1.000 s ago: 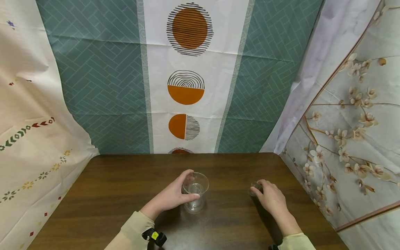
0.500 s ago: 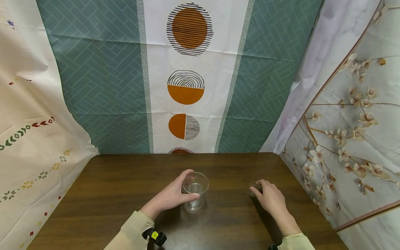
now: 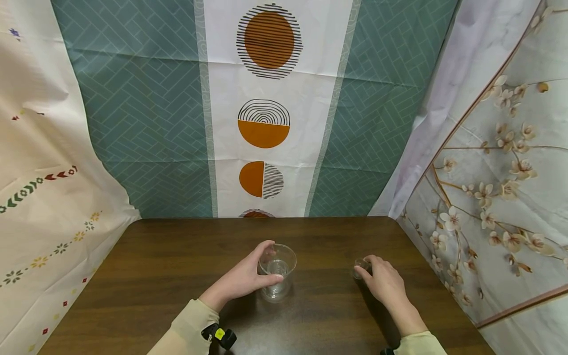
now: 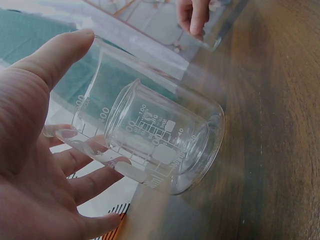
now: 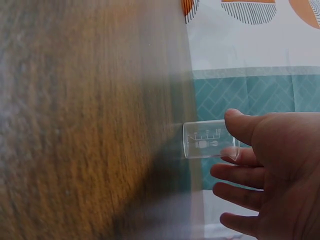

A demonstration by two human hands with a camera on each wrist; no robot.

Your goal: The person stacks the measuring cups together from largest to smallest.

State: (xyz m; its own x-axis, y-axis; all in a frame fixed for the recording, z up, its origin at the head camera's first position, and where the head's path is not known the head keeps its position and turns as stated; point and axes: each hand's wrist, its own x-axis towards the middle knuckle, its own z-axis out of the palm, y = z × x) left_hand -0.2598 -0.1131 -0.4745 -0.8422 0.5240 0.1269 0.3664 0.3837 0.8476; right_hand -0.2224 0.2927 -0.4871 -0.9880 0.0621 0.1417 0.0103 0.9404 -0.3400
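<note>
Near the middle of the table, my left hand (image 3: 241, 280) grips a large clear glass beaker (image 3: 276, 292) round its upper part, thumb on the near side and fingers on the far side. The left wrist view shows a smaller graduated beaker (image 4: 167, 130) standing inside it. Both beakers have white printed scales. Farther right, my right hand (image 3: 385, 280) pinches a small clear beaker (image 5: 205, 140) near its rim between thumb and index finger. Its base is at the tabletop, and the other fingers are spread apart from it. In the head view, the hand partly covers that beaker (image 3: 358, 270).
A dark brown wooden table (image 3: 177, 246) lies under both hands. Behind it hangs a green and white cloth (image 3: 151, 123) with orange circles. A cream cloth (image 3: 49, 197) borders the left side, and a flowered cloth (image 3: 501, 197) the right.
</note>
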